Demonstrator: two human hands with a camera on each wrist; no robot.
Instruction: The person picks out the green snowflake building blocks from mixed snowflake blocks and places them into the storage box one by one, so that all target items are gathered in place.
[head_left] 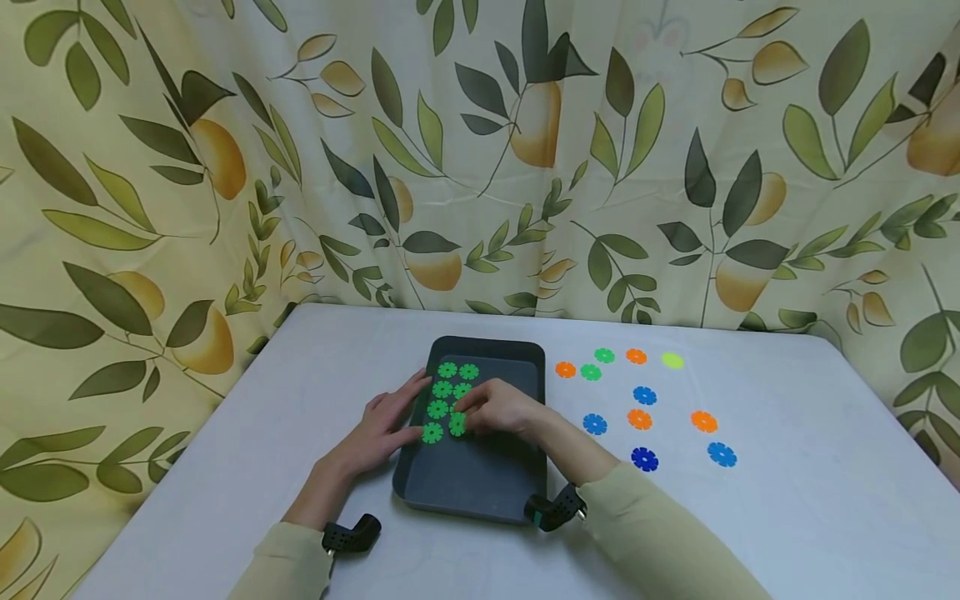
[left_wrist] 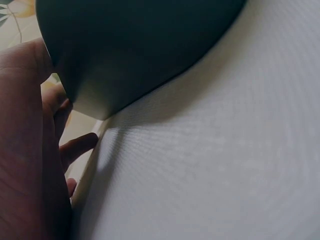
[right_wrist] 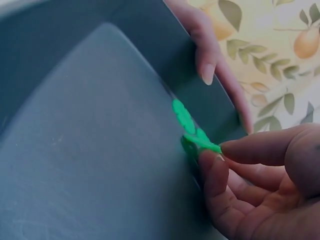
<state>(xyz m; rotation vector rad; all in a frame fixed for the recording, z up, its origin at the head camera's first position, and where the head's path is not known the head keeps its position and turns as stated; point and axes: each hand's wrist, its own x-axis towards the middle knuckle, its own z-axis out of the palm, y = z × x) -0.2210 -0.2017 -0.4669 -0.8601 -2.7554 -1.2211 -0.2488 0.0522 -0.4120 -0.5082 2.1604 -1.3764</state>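
Observation:
A dark grey rectangular tray (head_left: 480, 483) lies on the table with several green notched plastic discs (head_left: 437, 409) in two columns along its left side. My right hand (head_left: 498, 408) reaches over the tray and pinches one green disc (right_wrist: 202, 143) between thumb and fingertips. That disc is tilted, close over the tray floor and overlapping other green ones in the right wrist view. At the tray's left side, my left hand (head_left: 382, 429) rests with spread fingers, thumb tip and a fingertip over the rim. The left wrist view shows its other fingers outside the tray wall (left_wrist: 125, 50).
Right of the tray, loose discs are scattered on the white table (head_left: 810, 500): orange (head_left: 640, 419), blue (head_left: 595, 424), dark blue (head_left: 644, 459), green (head_left: 603, 356) and yellow-green (head_left: 672, 361). A leaf-patterned curtain (head_left: 480, 167) hangs behind the table.

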